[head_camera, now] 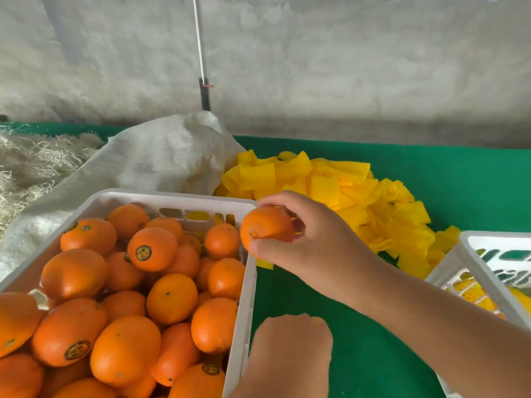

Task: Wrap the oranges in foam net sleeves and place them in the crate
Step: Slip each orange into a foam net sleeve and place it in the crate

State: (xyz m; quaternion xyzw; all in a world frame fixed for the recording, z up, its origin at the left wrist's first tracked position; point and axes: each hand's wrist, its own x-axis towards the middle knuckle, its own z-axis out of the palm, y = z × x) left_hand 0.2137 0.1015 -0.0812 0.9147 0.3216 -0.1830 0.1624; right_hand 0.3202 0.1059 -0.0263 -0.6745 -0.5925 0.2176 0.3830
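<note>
My right hand [321, 248] grips a bare orange [265, 225] between thumb and fingers, just above the right rim of a white crate [172, 195] heaped with several loose oranges [123, 297], some with round stickers. Behind the hand, a pile of yellow foam net sleeves [344, 191] lies on the green mat [344, 326]. My left hand [290, 354] sits low beside the crate's right wall with its back toward me; the fingers curl under and are hidden. A second white crate [488, 245] at the right edge holds yellow-sleeved fruit [471, 294].
A white woven sack [161, 156] slumps behind the full crate. Pale straw [28, 162] lies at the far left. A grey wall with a thin white cord [199, 53] closes off the back.
</note>
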